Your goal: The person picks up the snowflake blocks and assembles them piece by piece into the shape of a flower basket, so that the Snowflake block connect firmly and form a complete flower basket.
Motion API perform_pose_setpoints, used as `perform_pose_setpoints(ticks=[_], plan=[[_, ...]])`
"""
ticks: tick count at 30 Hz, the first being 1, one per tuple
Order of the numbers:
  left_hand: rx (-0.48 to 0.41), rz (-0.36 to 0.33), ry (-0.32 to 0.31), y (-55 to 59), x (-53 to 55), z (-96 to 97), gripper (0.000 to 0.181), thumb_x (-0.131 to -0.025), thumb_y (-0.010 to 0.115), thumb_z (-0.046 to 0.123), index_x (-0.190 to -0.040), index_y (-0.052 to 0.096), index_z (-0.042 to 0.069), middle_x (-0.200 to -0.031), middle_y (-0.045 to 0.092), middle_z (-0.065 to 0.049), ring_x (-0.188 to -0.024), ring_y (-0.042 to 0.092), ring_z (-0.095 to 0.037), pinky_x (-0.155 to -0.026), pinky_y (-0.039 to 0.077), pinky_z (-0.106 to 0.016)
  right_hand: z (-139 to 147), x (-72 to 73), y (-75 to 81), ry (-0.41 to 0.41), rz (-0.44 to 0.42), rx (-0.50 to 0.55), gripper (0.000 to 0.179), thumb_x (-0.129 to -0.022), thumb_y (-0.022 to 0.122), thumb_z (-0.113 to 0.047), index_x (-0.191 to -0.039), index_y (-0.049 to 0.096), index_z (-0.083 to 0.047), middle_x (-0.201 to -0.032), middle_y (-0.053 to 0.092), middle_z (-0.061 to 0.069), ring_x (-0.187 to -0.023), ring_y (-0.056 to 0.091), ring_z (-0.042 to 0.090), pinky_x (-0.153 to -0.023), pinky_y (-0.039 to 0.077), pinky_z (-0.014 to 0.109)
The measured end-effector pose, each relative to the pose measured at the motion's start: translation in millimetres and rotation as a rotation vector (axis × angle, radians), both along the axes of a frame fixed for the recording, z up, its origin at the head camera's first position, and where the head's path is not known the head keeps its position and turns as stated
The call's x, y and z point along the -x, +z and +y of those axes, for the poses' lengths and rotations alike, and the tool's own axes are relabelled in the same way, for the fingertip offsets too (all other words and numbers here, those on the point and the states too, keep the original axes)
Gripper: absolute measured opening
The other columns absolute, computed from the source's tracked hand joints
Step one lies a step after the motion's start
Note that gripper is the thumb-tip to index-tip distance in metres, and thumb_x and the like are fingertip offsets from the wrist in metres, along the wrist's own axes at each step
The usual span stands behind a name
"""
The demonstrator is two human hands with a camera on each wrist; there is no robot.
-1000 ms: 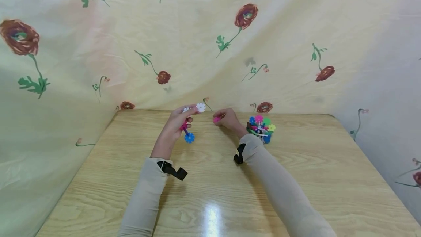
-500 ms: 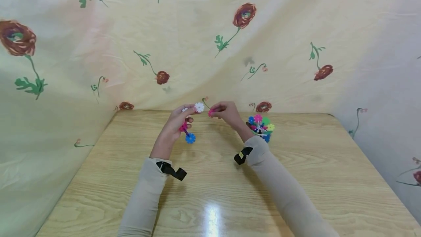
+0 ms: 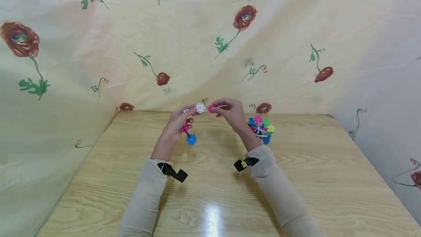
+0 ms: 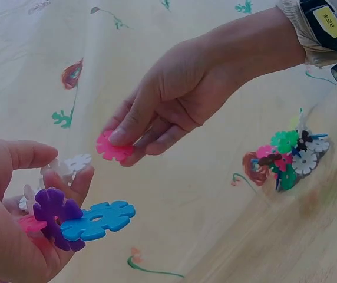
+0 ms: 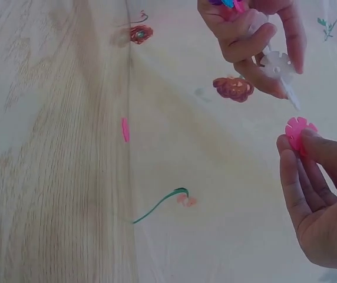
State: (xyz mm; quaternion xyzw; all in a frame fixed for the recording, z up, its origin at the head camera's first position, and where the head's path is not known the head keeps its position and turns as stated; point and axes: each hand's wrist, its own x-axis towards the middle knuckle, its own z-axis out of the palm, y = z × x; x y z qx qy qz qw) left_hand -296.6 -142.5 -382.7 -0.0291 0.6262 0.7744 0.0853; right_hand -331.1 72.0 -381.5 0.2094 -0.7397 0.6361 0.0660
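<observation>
My left hand (image 3: 175, 124) grips a chain of joined plastic snowflake discs. A white disc (image 3: 200, 108) sticks out past the thumb. In the left wrist view a purple disc (image 4: 56, 218) and a blue disc (image 4: 99, 220) hang from the lower end, with pink partly hidden by the palm. Between thumb and fingers, my right hand (image 3: 232, 114) pinches a single pink disc (image 3: 210, 108). That pink disc is held close to the white one, with a small gap between them.
A heap of mixed-colour snowflake discs (image 3: 261, 129) lies on the wooden table (image 3: 210, 178) to the right of my right hand. Another pink disc (image 5: 125, 129) lies near the table's back edge. A flowered cloth (image 3: 190, 47) hangs behind.
My right hand has risen from near the tabletop and moved slightly left, bringing the pink disc up beside the white one. My left hand has stayed almost still with its chain.
</observation>
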Motion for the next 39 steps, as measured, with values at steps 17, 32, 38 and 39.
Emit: perform_pose_setpoints(ticks=[17, 32, 38, 39], plan=[[-0.004, 0.028, -0.025, -4.4, -4.5, 2.7, 0.040, -0.101, 0.065, 0.031, -0.137, 0.062, 0.013, -0.094, 0.072, 0.007, -0.069, 0.049, -0.010, -0.058, 0.042, -0.019, -5, -13.6, -12.6, -0.032, 0.018, 0.069, 0.016, -0.094, 0.072, -0.006, -0.103, 0.073, 0.007, -0.103, 0.072, 0.026, -0.078, 0.068, 0.009, -0.076, 0.061, 0.029], [-0.026, 0.029, -0.029, -2.1, -6.8, 9.6, 0.032, -0.101, 0.065, 0.033, -0.122, 0.067, 0.009, -0.097, 0.074, 0.005, -0.066, 0.044, -0.009, -0.054, 0.037, -0.018, -17, -40.6, 10.4, -0.105, 0.116, 0.115, 0.012, -0.089, 0.075, 0.003, -0.096, 0.075, 0.012, -0.097, 0.072, 0.032, -0.078, 0.073, 0.024, -0.073, 0.059, 0.020], [-0.023, 0.066, -0.041, -2.2, -9.4, 11.1, 0.034, -0.100, 0.065, 0.035, -0.120, 0.068, 0.007, -0.096, 0.075, 0.005, -0.064, 0.044, -0.008, -0.053, 0.036, -0.017, -18, -40.8, 10.5, -0.124, 0.142, 0.135, 0.010, -0.088, 0.076, 0.003, -0.093, 0.076, 0.011, -0.095, 0.073, 0.032, -0.081, 0.071, 0.042, -0.073, 0.059, 0.020], [-0.021, 0.070, -0.044, -2.4, -9.6, 11.0, 0.035, -0.100, 0.065, 0.035, -0.121, 0.068, 0.007, -0.096, 0.075, 0.005, -0.064, 0.044, -0.008, -0.053, 0.036, -0.017, -18, -40.5, 10.5, -0.122, 0.142, 0.138, 0.010, -0.088, 0.076, 0.004, -0.093, 0.076, 0.012, -0.095, 0.073, 0.032, -0.081, 0.070, 0.043, -0.072, 0.059, 0.020]])
